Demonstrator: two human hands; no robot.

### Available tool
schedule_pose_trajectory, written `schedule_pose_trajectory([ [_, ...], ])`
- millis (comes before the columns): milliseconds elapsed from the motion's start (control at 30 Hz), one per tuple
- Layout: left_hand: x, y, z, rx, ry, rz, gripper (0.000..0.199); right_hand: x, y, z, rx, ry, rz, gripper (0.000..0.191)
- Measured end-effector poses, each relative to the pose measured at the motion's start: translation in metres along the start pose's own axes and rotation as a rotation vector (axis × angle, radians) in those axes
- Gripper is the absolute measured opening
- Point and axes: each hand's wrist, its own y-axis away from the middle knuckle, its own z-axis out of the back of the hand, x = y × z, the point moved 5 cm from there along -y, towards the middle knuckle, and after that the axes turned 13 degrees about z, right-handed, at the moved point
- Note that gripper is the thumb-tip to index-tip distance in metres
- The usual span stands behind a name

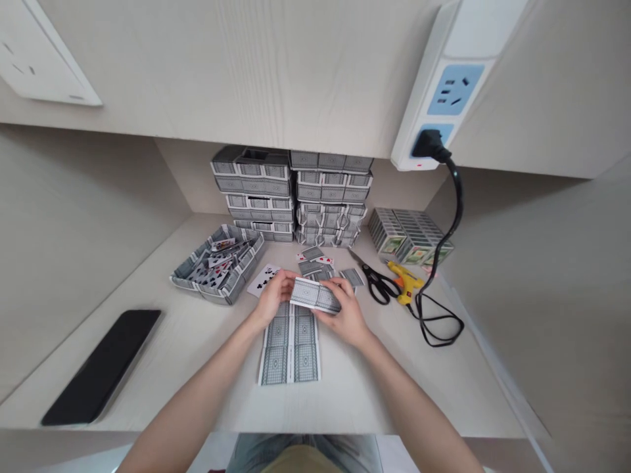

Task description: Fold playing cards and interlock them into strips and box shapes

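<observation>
Between my two hands is a folded playing-card piece (pixel 315 295), grey-patterned with white edges, raised above the desk. My left hand (pixel 276 293) pinches its left end, and my right hand (pixel 346 312) grips the right end with thumb and fingers. Just below lies a flat panel of joined playing cards (pixel 290 348), backs up, with a pale seam down its middle; its far end is partly hidden by the held piece. Behind my hands are a face-up club card (pixel 261 281) and several loose card pieces (pixel 311 268).
Left stands a card-made tray (pixel 231 295) holding playing cards, with a black phone-like slab (pixel 101 368) nearer. Stacked card boxes (pixel 261 186) stand behind. Black scissors (pixel 378 284), a yellow glue gun (pixel 407 281) with cord, and card packs (pixel 407 233) are right. A shelf with a power strip (pixel 444 98) overhangs.
</observation>
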Motion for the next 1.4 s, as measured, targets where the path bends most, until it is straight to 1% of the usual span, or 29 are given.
schedule_pose_trajectory([
  [33, -0.004, 0.000, 0.007, -0.067, -0.091, -0.051, 0.043, 0.000, 0.000, 0.001, -0.007, -0.004, 0.001, 0.053],
  [67, -0.009, 0.001, 0.014, -0.157, -0.210, -0.131, 0.041, -0.001, -0.001, 0.002, -0.012, -0.005, 0.000, 0.052],
  [100, -0.015, 0.002, 0.020, -0.255, -0.365, -0.210, 0.036, -0.002, -0.001, 0.003, -0.016, -0.003, -0.003, 0.052],
  [167, -0.022, 0.005, 0.030, -0.416, -0.705, -0.299, 0.024, -0.004, 0.000, 0.004, -0.023, 0.006, -0.013, 0.052],
  [200, -0.023, 0.006, 0.032, -0.467, -0.849, -0.335, 0.021, -0.005, 0.000, 0.004, -0.028, 0.014, -0.019, 0.052],
  [233, -0.024, 0.006, 0.034, -0.507, -0.959, -0.355, 0.021, -0.007, 0.000, 0.004, -0.034, 0.023, -0.024, 0.053],
  [267, -0.022, 0.005, 0.036, -0.525, -1.048, -0.359, 0.026, -0.008, 0.001, 0.004, -0.044, 0.034, -0.029, 0.054],
  [367, -0.016, 0.001, 0.039, -0.539, -1.186, -0.314, 0.044, -0.012, 0.002, 0.006, -0.091, 0.077, -0.045, 0.057],
  [433, -0.013, -0.001, 0.040, -0.540, -1.213, -0.286, 0.048, -0.015, 0.002, 0.008, -0.124, 0.101, -0.051, 0.057],
  [500, -0.012, -0.001, 0.040, -0.543, -1.220, -0.277, 0.047, -0.016, 0.002, 0.010, -0.146, 0.116, -0.053, 0.056],
  [667, -0.013, -0.001, 0.042, -0.554, -1.201, -0.265, 0.043, -0.015, 0.002, 0.008, -0.119, 0.119, -0.041, 0.056],
  [800, -0.013, -0.001, 0.044, -0.599, -1.161, -0.230, 0.045, -0.015, 0.002, 0.008, -0.120, 0.116, -0.041, 0.055],
  [1067, -0.016, 0.003, 0.043, -0.650, -1.116, -0.194, 0.049, -0.017, 0.003, 0.008, -0.129, 0.104, -0.038, 0.054],
  [1133, -0.018, 0.005, 0.042, -0.682, -1.100, -0.231, 0.050, -0.019, 0.003, 0.008, -0.137, 0.106, -0.041, 0.054],
  [1233, -0.025, 0.011, 0.038, -0.709, -1.060, -0.346, 0.047, -0.020, 0.003, 0.009, -0.164, 0.106, -0.057, 0.053],
  [1300, -0.029, 0.015, 0.034, -0.699, -1.031, -0.404, 0.044, -0.019, 0.003, 0.010, -0.186, 0.098, -0.066, 0.053],
  [1400, -0.035, 0.020, 0.027, -0.663, -0.965, -0.450, 0.039, -0.016, 0.001, 0.013, -0.222, 0.070, -0.065, 0.052],
])
